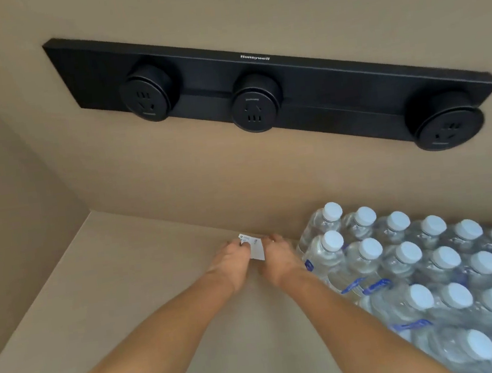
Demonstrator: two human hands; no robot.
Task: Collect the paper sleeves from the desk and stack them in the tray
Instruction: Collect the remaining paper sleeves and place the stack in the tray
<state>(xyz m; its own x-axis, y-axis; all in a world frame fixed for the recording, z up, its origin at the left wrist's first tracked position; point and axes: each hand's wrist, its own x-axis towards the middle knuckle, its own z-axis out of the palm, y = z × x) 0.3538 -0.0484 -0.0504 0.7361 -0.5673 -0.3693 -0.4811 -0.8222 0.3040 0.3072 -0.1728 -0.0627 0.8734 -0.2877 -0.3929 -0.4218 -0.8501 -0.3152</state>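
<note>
A small white paper sleeve (255, 247) with a little print on its top edge is held upright between both my hands, close to the back wall over the beige desk (123, 309). My left hand (232, 261) pinches its left edge. My right hand (279, 255) grips its right side. Most of the sleeve is hidden by my fingers. No tray is in view.
A shrink-wrapped pack of several water bottles (435, 271) with white caps fills the desk's right side, touching my right wrist. A black socket rail (257, 85) with three round sockets is mounted on the wall above. A side wall closes the left.
</note>
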